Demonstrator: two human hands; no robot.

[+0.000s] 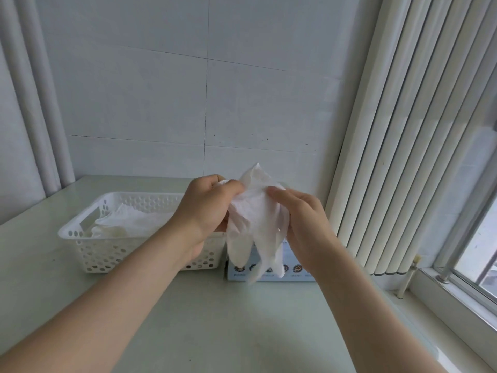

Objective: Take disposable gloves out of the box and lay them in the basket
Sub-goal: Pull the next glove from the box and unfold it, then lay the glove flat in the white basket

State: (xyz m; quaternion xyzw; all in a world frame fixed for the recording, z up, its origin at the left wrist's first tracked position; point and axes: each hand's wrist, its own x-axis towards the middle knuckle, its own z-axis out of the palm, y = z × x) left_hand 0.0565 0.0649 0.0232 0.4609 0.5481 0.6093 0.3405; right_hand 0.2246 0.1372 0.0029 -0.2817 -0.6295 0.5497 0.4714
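Where the fingers (227, 186) of my left hand (207, 211) curl, they pinch the bunched top of one thin, translucent white plastic disposable glove (255, 224).

Fingers (279, 195) of my right hand (304, 227): bent, gripping the same glove from the other side; thumb hidden behind the film.

Glove: held in the air between both hands, crumpled at the top, its finger ends hanging down in front of the box.

Box: pale blue cardboard glove box (295, 271) with a row of round icons on its front. It stands on the worktop just right of the basket, mostly hidden by the glove and my right wrist. I cannot tell how its opening lies.

Basket: white rectangular perforated plastic basket (88, 251), close beside the box; whether they touch I cannot tell. Several more translucent white gloves (134, 220) lie loosely inside.

Worktop: pale greenish smooth surface (215, 324) carrying basket and box.

Behind: white tiled wall (174, 90).

Right side: white vertical blinds (403, 130) next to a window (484, 251).
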